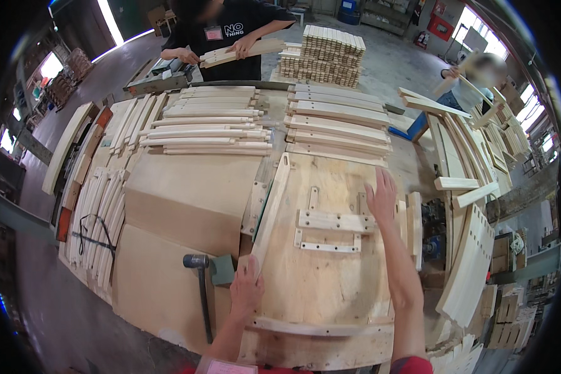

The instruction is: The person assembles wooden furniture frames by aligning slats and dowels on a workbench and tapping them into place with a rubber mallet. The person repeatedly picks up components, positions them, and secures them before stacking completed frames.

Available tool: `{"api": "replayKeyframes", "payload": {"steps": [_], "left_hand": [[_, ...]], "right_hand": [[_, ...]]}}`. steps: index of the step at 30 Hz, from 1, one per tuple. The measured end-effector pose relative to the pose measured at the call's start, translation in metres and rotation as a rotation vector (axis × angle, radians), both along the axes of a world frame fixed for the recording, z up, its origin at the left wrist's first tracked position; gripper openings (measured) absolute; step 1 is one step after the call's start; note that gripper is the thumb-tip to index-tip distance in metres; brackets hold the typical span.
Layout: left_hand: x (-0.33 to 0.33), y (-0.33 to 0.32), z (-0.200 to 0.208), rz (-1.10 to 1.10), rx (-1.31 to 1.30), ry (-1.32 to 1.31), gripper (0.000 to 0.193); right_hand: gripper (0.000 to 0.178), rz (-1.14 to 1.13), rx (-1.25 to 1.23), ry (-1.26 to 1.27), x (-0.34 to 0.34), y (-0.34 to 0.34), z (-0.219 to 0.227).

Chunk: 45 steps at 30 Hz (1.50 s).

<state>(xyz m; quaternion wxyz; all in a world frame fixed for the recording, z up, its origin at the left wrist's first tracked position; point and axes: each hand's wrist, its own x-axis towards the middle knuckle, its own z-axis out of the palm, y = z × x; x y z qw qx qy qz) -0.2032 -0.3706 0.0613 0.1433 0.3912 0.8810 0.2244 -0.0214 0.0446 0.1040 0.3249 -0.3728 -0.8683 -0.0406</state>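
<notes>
My left hand (pixel 247 288) grips the near end of a long pale wooden slat (pixel 272 209). The slat runs away from me along the left edge of a plywood board (pixel 318 287) and has a slot in its far end. My right hand (pixel 382 196) is open, fingers stretched forward and holding nothing, over the board's right side. Just left of it is a wooden jig (pixel 336 221) of short strips with dark screw heads. A black-headed mallet (pixel 196 262) and a green-grey square pad (pixel 222 270) lie left of my left hand.
Stacks of wooden slats (pixel 336 118) and rails (pixel 206 134) line the table's far side. Brown cardboard (pixel 184 206) covers its left part. Across the table a person (pixel 221 47) holds wooden pieces; another person (pixel 474 78) handles wood at the right. A slat pile (pixel 330 53) stands behind.
</notes>
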Motion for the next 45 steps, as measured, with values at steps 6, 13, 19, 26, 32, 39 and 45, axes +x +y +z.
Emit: {"api": "replayKeyframes", "payload": {"steps": [6,13,19,26,32,39,45], "left_hand": [[-0.011,0.02,-0.014,0.007,-0.039,-0.043,0.067],[-0.019,0.024,-0.036,0.036,-0.075,-0.037,0.068],[-0.018,0.035,-0.028,0.011,-0.02,-0.012,0.066],[-0.012,0.026,-0.027,0.002,-0.013,-0.01,0.07],[0.004,0.025,-0.022,0.001,-0.013,0.047,0.071],[0.007,0.018,-0.03,0.012,0.027,0.049,0.075],[0.004,0.026,-0.036,-0.004,0.004,0.03,0.074]], "right_hand": [[0.07,0.015,-0.053,-0.262,-0.127,0.158,-0.019],[0.056,0.017,-0.206,-0.514,-0.186,0.2,-0.02],[0.049,0.095,-0.321,-0.422,-0.116,0.157,0.01],[0.063,0.339,-0.477,-0.487,-0.004,0.077,-0.016],[0.062,0.477,-0.528,-0.447,-0.012,0.051,-0.038],[0.063,0.418,-0.649,-0.475,-0.015,0.044,-0.049],[0.051,0.357,-0.709,-0.488,-0.041,0.049,-0.059]]}}
